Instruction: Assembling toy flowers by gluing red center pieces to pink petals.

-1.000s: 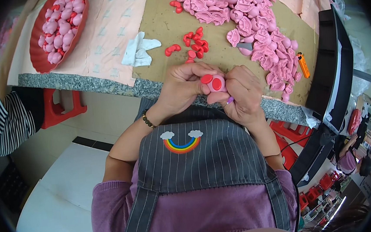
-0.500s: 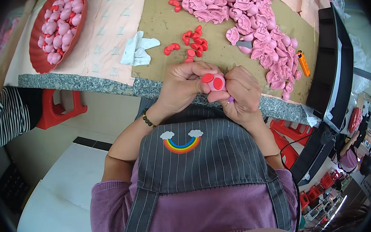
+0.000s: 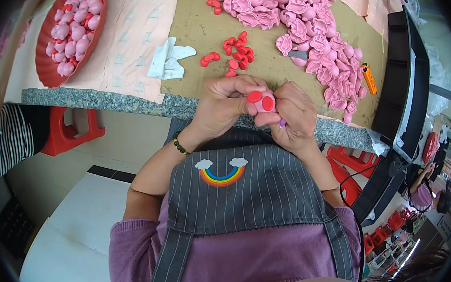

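Observation:
Above the table's front edge, my two hands meet around a small pink toy piece [image 3: 266, 117] with two flat red ovals on it. My left hand [image 3: 227, 101] pinches it from the left, with thumb and fingertips by one red oval. My right hand [image 3: 296, 111] is closed against its right side, and a short purple stick [image 3: 282, 122] pokes out between the fingers; the rest of the stick is hidden. Just beyond lie several loose red rounded pieces [image 3: 240, 50]. A large heap of pink shell-like pieces [image 3: 294, 8] spreads over the brown board, with a grey blade-like thing [image 3: 297, 54] among them.
A red scalloped bowl [image 3: 44, 68] of pink and red pieces stands at the left, near another person's striped sleeve [image 3: 10, 131]. A white cloth [image 3: 169, 60] lies left of the red pieces. An orange lighter [image 3: 369, 79] is at the right, beside a dark raised frame [image 3: 403, 74].
Both hands keep the same hold on the pink toy piece, which has tilted very slightly. Otherwise only a tiny shift of the whole view shows.

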`<state>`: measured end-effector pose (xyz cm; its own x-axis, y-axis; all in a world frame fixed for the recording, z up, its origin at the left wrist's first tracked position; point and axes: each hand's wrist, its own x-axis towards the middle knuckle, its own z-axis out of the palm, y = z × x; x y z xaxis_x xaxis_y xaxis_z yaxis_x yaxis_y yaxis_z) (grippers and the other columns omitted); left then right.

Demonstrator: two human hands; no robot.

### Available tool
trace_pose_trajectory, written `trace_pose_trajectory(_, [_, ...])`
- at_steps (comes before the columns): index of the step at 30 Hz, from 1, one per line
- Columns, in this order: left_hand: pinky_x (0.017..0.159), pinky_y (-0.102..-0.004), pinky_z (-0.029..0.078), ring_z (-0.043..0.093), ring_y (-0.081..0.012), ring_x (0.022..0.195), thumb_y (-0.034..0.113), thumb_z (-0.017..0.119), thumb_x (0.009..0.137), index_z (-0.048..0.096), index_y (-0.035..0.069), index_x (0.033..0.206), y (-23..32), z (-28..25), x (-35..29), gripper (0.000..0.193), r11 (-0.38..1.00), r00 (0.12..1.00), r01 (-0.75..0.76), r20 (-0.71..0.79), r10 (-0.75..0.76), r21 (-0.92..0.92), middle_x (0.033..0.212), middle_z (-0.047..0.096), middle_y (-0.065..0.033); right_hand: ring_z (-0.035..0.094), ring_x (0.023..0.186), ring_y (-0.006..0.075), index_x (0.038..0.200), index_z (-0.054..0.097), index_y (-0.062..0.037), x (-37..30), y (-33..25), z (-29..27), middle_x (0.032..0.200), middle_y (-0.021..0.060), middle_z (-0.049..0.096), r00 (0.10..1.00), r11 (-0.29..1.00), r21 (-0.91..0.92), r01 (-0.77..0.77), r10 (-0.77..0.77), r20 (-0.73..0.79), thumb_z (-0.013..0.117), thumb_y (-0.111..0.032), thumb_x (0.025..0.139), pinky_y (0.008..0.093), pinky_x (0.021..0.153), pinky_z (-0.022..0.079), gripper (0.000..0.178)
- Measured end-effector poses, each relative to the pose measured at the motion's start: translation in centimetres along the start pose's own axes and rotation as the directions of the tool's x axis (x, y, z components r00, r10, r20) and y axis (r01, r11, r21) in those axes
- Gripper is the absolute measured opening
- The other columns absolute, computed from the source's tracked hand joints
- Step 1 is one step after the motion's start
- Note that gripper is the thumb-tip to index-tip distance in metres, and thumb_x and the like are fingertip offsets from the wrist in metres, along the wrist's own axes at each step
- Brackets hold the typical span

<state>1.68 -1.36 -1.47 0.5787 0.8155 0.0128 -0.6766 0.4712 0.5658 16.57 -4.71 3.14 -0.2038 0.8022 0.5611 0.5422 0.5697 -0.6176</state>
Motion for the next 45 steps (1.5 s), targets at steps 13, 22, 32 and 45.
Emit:
trace_pose_trajectory(13, [0.080,-0.0296,0.040,0.046,-0.0188,0.090,0.011,0.072,0.072,0.069,0.011,0.088,0.5,-0.4,0.2,0.017,0.992,0.993,0.079,0.097,-0.069,-0.098,0.080,0.053,-0.0008,0.048,0.052,0.0268,0.065,0.046,0.0034,-0.1,0.6,1.9,0.062,0.0143,0.051,0.989,0.989,0.091,0.114,-0.104,-0.107,0.066,-0.031,0.077,0.0330,0.047,0.037,0.042])
trace_pose_trajectory(22, [0.078,-0.0280,0.044,0.050,-0.0173,0.087,0.011,0.073,0.071,0.064,0.005,0.097,0.7,0.4,-0.1,0.028,1.000,1.000,0.001,0.016,-0.001,-0.024,0.089,0.057,-0.0045,0.051,0.064,0.0199,0.075,0.052,0.0031,-0.6,0.3,1.2,0.073,0.0135,0.053,0.966,0.919,0.306,-0.248,0.257,0.011,0.068,-0.035,0.077,0.0290,0.055,0.039,0.041])
trace_pose_trajectory(32, [0.072,-0.0292,0.042,0.052,-0.0148,0.078,0.002,0.075,0.064,0.067,0.001,0.083,0.8,0.4,0.2,0.021,0.789,0.963,-0.265,0.105,0.250,0.553,0.077,0.062,-0.0034,0.058,0.074,0.0210,0.093,0.056,0.0062,-1.4,-0.2,-0.4,0.085,0.0172,0.060,0.973,0.953,0.205,-0.222,0.230,-0.014,0.072,-0.018,0.075,0.0266,0.064,0.045,0.035])
trace_pose_trajectory(45, [0.080,-0.0240,0.048,0.056,-0.0138,0.096,0.001,0.063,0.079,0.055,-0.002,0.110,1.4,0.7,0.0,0.033,0.949,0.993,0.115,-0.014,-0.115,0.293,0.107,0.056,-0.0083,0.057,0.074,0.0102,0.090,0.057,0.0019,0.2,-1.8,0.1,0.083,0.0054,0.060,0.819,0.753,0.453,-0.477,0.568,-0.082,0.075,-0.016,0.071,0.0208,0.066,0.044,0.032])
